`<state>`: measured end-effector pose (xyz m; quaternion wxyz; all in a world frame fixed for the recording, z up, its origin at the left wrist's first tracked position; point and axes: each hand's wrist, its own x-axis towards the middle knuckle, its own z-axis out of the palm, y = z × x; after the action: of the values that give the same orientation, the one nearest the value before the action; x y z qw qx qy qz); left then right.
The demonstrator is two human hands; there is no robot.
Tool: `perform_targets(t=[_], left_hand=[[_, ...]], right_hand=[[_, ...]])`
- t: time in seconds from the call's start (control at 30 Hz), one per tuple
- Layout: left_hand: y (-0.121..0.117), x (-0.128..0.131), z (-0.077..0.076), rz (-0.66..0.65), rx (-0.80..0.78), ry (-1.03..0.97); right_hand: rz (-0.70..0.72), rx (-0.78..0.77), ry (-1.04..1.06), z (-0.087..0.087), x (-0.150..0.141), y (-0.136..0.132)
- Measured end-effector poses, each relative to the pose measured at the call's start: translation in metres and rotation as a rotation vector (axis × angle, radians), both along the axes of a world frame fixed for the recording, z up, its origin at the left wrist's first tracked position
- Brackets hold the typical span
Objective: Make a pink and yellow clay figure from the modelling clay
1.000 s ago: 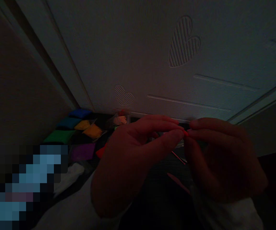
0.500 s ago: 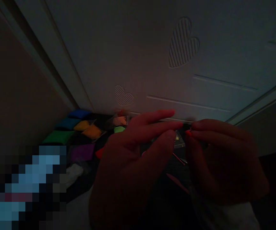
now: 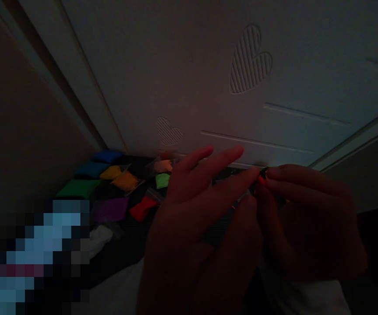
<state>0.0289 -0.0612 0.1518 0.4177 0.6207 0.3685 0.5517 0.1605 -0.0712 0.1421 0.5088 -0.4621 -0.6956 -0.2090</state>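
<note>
My right hand point(image 3: 310, 218) pinches a small bright red-orange piece of modelling clay point(image 3: 261, 180) between thumb and fingertips. Close beside it, my left hand point(image 3: 205, 214) is open, its fingers spread. The left index fingertip reaches right up to the clay; in this dim light I cannot tell whether it touches. Behind the left hand lie soft packs of coloured clay: a red pack point(image 3: 143, 208), a light green pack point(image 3: 162, 180) and a purple pack point(image 3: 112, 209). A clear bag by the fingertips is mostly hidden.
Further left lie a green pack point(image 3: 79, 188), a blue pack point(image 3: 108, 156), an orange pack point(image 3: 125, 180) and a white pack point(image 3: 100, 238) on the dark surface. A pale panel point(image 3: 192, 78) with carved hearts rises behind. Pixelated blocks cover the lower left.
My left hand has moved right and its fingers have spread, bringing the index fingertip to the clay. The red pack is more exposed; the pink tools are now hidden. My right hand stays nearly in place.
</note>
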Motion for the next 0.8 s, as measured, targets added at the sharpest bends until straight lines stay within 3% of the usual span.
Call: perform_targets(t=[0.4, 0.53, 0.8], left_hand=[[-0.0032, 0.0024, -0.0006, 0.025, 0.031, 0.047], [-0.0032, 0.0052, -0.0045, 0.056, 0.068, -0.025], [-0.0042, 0.0027, -0.0039, -0.029, -0.013, -0.040]], right_hand=[[-0.005, -0.002, 0.024, -0.0004, -0.0024, -0.0009], [0.002, -0.028, 0.044, -0.0001, -0.0046, -0.0014], [0.033, -0.037, 0.042, 0.0012, -0.0009, 0.0000]])
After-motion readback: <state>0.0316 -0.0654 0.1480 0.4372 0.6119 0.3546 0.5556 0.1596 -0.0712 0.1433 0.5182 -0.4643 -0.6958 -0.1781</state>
